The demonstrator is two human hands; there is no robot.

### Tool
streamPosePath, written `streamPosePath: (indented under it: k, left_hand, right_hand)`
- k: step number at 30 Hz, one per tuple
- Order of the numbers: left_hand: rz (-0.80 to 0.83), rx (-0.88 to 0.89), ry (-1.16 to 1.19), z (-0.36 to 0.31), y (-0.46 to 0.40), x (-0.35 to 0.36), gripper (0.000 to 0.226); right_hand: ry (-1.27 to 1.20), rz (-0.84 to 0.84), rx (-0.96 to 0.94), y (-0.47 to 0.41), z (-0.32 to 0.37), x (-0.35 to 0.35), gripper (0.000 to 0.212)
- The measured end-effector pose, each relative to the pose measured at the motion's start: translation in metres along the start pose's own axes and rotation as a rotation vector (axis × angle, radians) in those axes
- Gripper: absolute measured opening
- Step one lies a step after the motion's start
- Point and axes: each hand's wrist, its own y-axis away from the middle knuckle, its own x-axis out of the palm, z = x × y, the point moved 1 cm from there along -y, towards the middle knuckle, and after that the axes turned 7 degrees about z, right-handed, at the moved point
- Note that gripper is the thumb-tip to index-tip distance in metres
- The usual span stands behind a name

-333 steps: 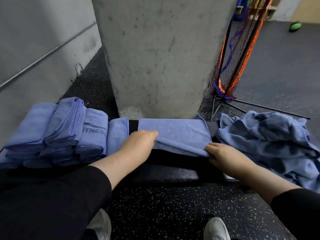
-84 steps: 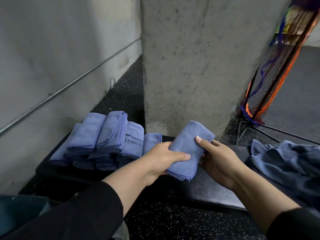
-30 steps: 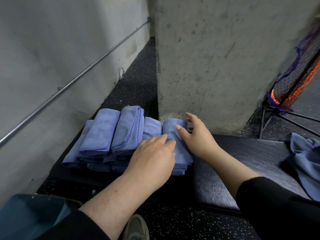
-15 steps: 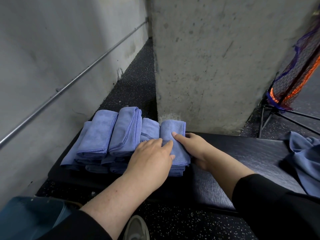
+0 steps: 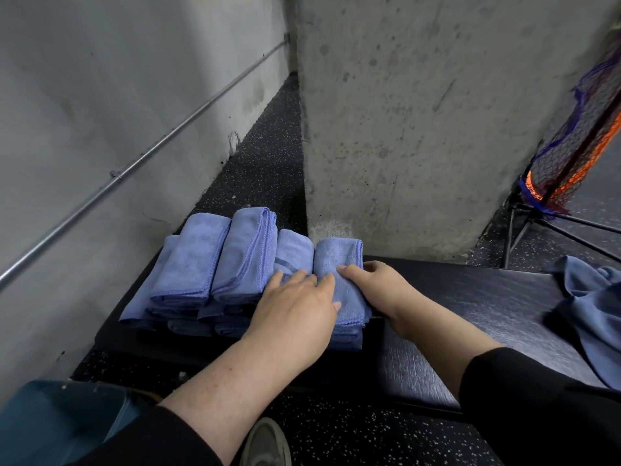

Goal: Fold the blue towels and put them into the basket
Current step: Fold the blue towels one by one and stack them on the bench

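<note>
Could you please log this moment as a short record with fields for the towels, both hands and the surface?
surface: black padded bench
folded: blue microfibre folded towels stacked at the bench's left end
newest: rightmost folded towel, lying against the stack
left hand: flat on that towel, fingers straight
right hand: fingers against the towel's right side
unfolded: crumpled blue towel pile at right
basket: none identifiable

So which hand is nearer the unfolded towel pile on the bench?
Right hand, though clearly apart from the unfolded towel pile. The left hand lies farther away, on the folded towels.
</note>
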Motion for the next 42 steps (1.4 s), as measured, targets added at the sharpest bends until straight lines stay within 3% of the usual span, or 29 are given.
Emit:
streamPosePath:
  k: [4, 5, 7, 9, 13, 18, 23, 27, 33, 38, 42]
  left_hand:
    - [-0.004, 0.024, -0.028, -0.001, 0.0, 0.0, 0.055]
    - [0.014, 0.028, -0.04, -0.002, 0.0, 0.0, 0.054]
    - [0.042, 0.025, -0.053, -0.002, 0.0, 0.0, 0.055]
    - [0.058, 0.019, -0.058, -0.003, 0.0, -0.001, 0.058]
    - [0.123, 0.013, -0.067, -0.003, -0.002, 0.0, 0.063]
    - [0.097, 0.012, -0.069, -0.006, -0.002, -0.003, 0.06]
    - [-0.031, 0.012, -0.014, -0.01, -0.005, -0.013, 0.045]
    - [-0.206, 0.026, 0.102, -0.025, -0.004, -0.035, 0.035]
    - [-0.318, 0.042, 0.362, -0.074, -0.015, -0.056, 0.032]
    - [-0.24, 0.113, 0.494, -0.13, -0.024, -0.06, 0.027]
    - [-0.179, 0.171, 0.535, -0.174, -0.029, -0.059, 0.026]
  right_hand:
    - [0.261, -0.165, -0.062, -0.006, -0.003, 0.0, 0.085]
    - [0.373, -0.246, -0.143, -0.005, -0.001, -0.002, 0.092]
    - [0.641, -0.372, -0.425, 0.0, 0.004, -0.005, 0.088]
    - [0.853, -0.322, -0.622, 0.002, 0.008, -0.007, 0.07]
    - [1.056, -0.046, -0.419, -0.003, 0.003, -0.009, 0.061]
    - [0.911, -0.02, -0.429, 0.001, 0.01, -0.015, 0.054]
    - [0.698, -0.12, -0.565, 0.013, 0.021, -0.027, 0.049]
    - [0.676, -0.182, -0.622, 0.034, 0.031, -0.039, 0.047]
    - [0.673, -0.427, -0.544, 0.082, 0.032, -0.1, 0.036]
    - [0.736, -0.604, -0.429, 0.14, 0.017, -0.184, 0.026]
    - [0.817, -0.847, -0.389, 0.191, -0.007, -0.262, 0.024]
